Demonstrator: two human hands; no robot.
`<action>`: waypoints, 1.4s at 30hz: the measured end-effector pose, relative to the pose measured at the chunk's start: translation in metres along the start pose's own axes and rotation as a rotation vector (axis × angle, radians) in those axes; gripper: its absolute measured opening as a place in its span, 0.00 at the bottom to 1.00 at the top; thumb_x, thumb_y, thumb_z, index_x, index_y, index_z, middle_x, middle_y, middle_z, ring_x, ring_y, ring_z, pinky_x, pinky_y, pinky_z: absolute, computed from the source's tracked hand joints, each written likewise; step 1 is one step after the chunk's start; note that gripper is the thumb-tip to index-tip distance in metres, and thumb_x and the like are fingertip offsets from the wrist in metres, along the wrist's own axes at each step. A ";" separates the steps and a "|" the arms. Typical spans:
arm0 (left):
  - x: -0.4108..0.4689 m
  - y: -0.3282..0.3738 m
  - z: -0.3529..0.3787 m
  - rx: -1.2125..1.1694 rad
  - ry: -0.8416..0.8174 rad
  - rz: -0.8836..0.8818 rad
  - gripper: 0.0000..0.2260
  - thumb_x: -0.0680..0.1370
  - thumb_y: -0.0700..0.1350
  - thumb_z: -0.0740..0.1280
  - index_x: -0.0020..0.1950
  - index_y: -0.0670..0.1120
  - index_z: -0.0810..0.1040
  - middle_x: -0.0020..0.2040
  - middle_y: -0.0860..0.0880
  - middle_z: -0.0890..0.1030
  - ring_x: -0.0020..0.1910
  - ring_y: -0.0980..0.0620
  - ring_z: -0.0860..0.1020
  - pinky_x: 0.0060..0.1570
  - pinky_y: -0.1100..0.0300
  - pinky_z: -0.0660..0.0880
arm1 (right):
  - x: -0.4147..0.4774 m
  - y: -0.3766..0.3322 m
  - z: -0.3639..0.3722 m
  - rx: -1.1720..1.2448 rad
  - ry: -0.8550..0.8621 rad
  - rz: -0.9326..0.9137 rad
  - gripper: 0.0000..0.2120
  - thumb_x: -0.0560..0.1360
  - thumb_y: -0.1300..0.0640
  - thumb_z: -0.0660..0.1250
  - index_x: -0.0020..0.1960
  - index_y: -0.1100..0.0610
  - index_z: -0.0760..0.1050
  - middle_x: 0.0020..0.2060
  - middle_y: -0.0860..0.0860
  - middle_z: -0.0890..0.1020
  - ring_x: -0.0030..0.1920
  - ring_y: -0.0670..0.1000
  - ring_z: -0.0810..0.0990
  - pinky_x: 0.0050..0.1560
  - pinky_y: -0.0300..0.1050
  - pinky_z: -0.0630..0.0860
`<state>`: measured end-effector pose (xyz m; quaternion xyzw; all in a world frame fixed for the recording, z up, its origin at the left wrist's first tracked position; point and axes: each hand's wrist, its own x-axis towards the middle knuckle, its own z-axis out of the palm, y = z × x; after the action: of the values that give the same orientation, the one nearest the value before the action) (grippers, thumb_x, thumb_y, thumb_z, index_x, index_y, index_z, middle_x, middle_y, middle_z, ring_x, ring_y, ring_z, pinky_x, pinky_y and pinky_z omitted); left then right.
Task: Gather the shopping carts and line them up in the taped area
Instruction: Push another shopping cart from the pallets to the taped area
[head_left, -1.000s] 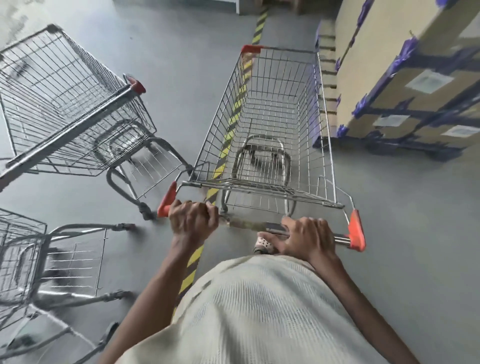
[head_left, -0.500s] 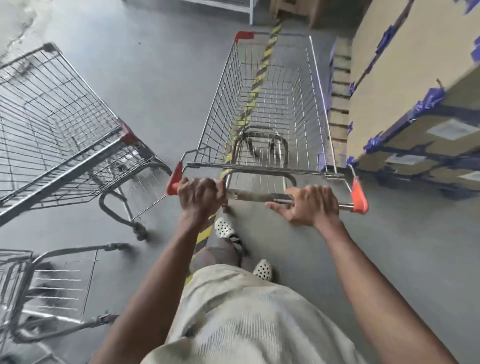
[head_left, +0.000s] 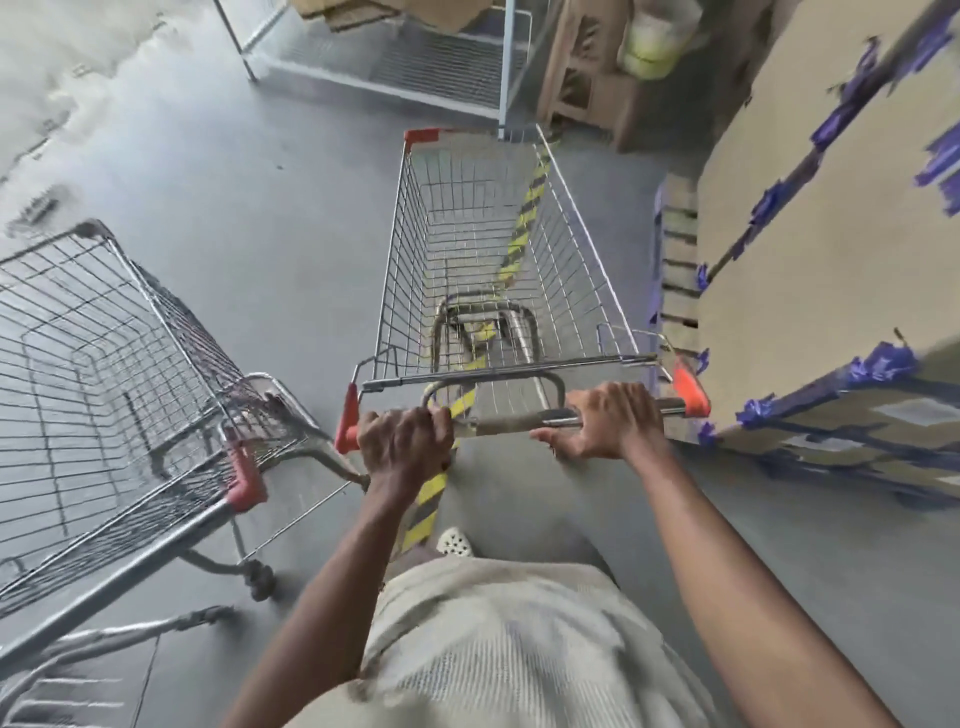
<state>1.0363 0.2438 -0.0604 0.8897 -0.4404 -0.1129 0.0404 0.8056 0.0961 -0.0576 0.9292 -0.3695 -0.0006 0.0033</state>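
A wire shopping cart (head_left: 415, 249) with red corner caps stands straight ahead of me, its basket over the yellow-and-black floor tape (head_left: 524, 218). My left hand (head_left: 402, 441) grips the left end of its handle bar. My right hand (head_left: 608, 421) grips the bar right of centre, fingers curled over the top. A second cart (head_left: 104, 364) stands at the left, angled away, its red handle cap close to my left forearm. Part of a third cart's frame (head_left: 78, 670) shows at the bottom left.
Stacked cardboard boxes (head_left: 810, 260) with purple tape on a pallet stand close on the right of the cart. Ahead are a metal rack (head_left: 405, 62) and brown crates (head_left: 582, 78). Grey floor lies between the carts.
The cart has rolled forward along the tape toward the rack, and I have walked after it. The left cart has fallen further back beside me. Both hands kept their grip.
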 end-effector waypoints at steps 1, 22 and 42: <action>0.015 0.000 -0.003 0.004 -0.005 -0.008 0.25 0.78 0.56 0.53 0.36 0.43 0.82 0.33 0.44 0.83 0.36 0.45 0.83 0.46 0.54 0.71 | 0.017 0.002 0.001 0.005 0.006 -0.006 0.52 0.61 0.12 0.37 0.40 0.53 0.80 0.35 0.57 0.85 0.38 0.59 0.85 0.37 0.47 0.76; 0.408 0.138 -0.037 0.027 0.112 -0.279 0.28 0.80 0.59 0.52 0.37 0.44 0.84 0.37 0.43 0.84 0.41 0.42 0.83 0.52 0.53 0.70 | 0.438 0.201 0.014 0.145 0.073 -0.180 0.40 0.68 0.18 0.47 0.45 0.50 0.80 0.43 0.51 0.84 0.47 0.56 0.82 0.55 0.53 0.72; 0.708 0.274 -0.032 0.007 0.626 -0.216 0.14 0.83 0.52 0.61 0.42 0.47 0.76 0.37 0.48 0.78 0.38 0.43 0.77 0.43 0.49 0.67 | 0.757 0.314 0.019 0.394 -0.156 -0.023 0.31 0.80 0.30 0.47 0.71 0.50 0.67 0.82 0.49 0.41 0.76 0.50 0.21 0.73 0.57 0.21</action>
<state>1.2468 -0.4849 -0.0995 0.9229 -0.3100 0.1640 0.1588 1.1407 -0.6521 -0.0736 0.9132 -0.3508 -0.0005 -0.2071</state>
